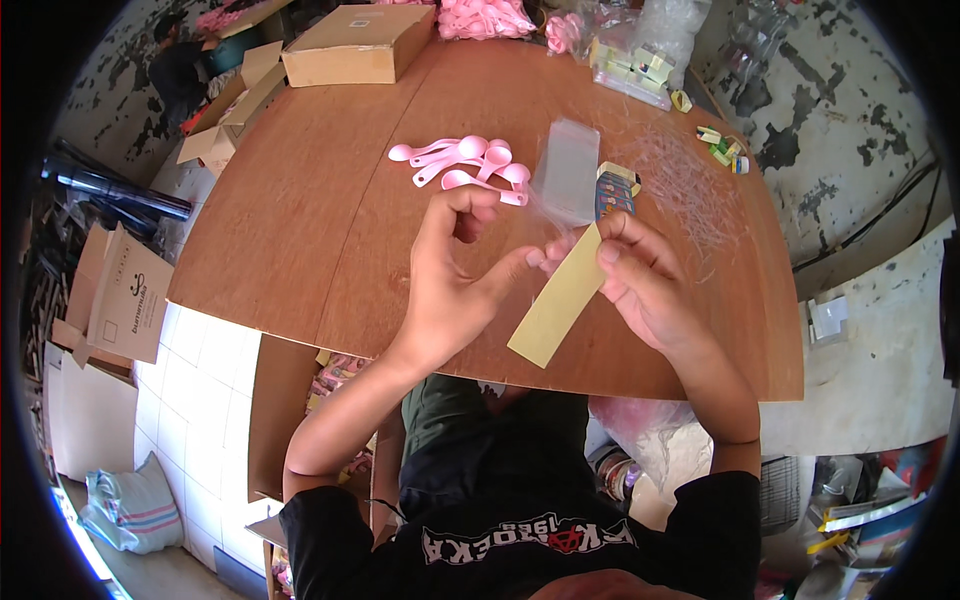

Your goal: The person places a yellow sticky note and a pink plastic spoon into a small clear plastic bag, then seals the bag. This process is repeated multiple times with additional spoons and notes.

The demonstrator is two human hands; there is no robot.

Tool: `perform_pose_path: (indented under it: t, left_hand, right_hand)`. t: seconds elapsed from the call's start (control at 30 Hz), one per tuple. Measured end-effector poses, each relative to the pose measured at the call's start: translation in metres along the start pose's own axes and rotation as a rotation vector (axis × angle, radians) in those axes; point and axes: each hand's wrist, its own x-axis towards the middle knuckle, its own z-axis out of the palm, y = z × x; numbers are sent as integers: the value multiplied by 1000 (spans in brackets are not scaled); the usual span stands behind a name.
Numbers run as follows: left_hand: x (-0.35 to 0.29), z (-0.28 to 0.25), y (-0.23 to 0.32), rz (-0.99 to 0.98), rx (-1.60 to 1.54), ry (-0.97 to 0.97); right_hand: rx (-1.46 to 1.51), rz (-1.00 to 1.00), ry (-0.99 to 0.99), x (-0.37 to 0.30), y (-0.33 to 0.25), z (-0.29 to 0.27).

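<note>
"What do I have above the wooden tabletop [300,230]?"

"On my feed, the left hand [450,275] gapes, empty; the right hand [648,278] pinches the yellow card strip [560,300] near its upper end."

"Risk?"

"Its unsupported lower end could bend, I think."

Brn wood tbl [300,210] w/ pink spoons [471,148], clr plastic sleeves [570,172], cardbd box [345,62]

The strip [556,298] is pale yellow, the spoons [470,149] pink, the tabletop [300,220] brown, the cards [612,194] apparently blue-patterned.
</note>
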Motion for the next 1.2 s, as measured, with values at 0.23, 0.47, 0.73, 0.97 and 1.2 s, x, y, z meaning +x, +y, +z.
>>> perform_pose_path:
  t: [0.23,0.47,0.73,0.97,1.2]
  left_hand:
    - [-10,11,9,-147,-718,-169]
    - [0,-6,8,-335,-475,-138]
    - [-2,-5,18,-414,-437,-255]
    - [-3,-13,20,-435,-397,-276]
    - [-7,-11,24,-445,-415,-343]
  right_hand:
    - [169,-99,-20,4,9,23]
    - [-136,-240,242,-7,-8,17]
    - [-500,-558,489,12,-27,17]
    - [-649,-509,418,11,-13,10]
    - [-903,-497,92,12,-15,13]
